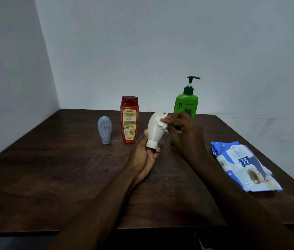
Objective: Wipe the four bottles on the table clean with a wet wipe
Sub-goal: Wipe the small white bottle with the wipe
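Held cap-down over the dark wooden worktop (52, 177) in curled fingers of the left hand (145, 156): one white plastic bottle (154, 130). Pinched against its upper end by fingers of the right hand (182, 130): one crumpled white wet wipe (162, 121). Standing behind, contents unseen: three bottles, namely the ribbed grey plastic bottle (104, 129), the red flip-top bottle (129, 121) and the green pump bottle (186, 103). Lying at right: one blue-and-white wipes pack (245, 166).

With the left forearm (104, 197) slanting in from six o'clock and the right forearm (227, 179) from five o'clock, the left hand (145, 156) is gripping the white bottle (154, 130) at its cap end while the right hand (185, 135), at its three o'clock, is pinching a wet wipe (162, 121) against it.
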Available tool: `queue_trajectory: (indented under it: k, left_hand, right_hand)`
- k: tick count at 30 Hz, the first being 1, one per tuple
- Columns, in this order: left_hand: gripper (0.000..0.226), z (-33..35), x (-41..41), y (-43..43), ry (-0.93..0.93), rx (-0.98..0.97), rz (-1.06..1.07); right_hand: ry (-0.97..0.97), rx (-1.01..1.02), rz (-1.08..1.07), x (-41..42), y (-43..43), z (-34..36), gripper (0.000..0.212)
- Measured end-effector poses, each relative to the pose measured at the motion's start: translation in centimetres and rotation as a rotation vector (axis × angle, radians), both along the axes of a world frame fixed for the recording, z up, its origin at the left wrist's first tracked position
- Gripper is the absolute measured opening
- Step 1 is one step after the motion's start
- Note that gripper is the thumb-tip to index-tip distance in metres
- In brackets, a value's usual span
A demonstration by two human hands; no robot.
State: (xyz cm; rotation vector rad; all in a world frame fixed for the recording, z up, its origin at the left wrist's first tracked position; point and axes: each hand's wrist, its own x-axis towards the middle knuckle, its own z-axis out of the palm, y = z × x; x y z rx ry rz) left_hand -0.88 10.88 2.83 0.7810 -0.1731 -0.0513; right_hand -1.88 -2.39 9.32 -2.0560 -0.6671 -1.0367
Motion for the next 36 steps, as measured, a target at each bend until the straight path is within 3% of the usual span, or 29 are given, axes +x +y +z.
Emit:
queue_trajectory:
  k: [7, 15, 20, 24, 36]
  left_hand:
    - [0.031, 0.0, -0.1, 0.2, 0.035, 0.004, 0.006]
    - [0.036, -0.1, 0.0, 0.2, 0.043, 0.008, 0.004]
    - [0.048, 0.1, -0.2, 0.0, -0.01, -0.009, -0.053]
    - [0.041, 0.2, -0.3, -0.1, -0.047, -0.029, -0.055]
    - [0.049, 0.0, 0.0, -0.1, -0.01, 0.035, -0.002]
  right_hand:
    - [0.031, 0.044, 0.032, 1.9, -0.6, 2.6, 0.023]
    - [0.062, -0.07, 0.078, 2.1, -0.8, 3.1, 0.03]
    - [0.018, -0.002, 0.056, 1.4, -0.7, 1.9, 0.029]
    - [-0.019, 0.064, 0.037, 0.5, -0.2, 0.1, 0.03]
    - [0.065, 0.016, 0.123, -2.0, 0.3, -4.5, 0.033]
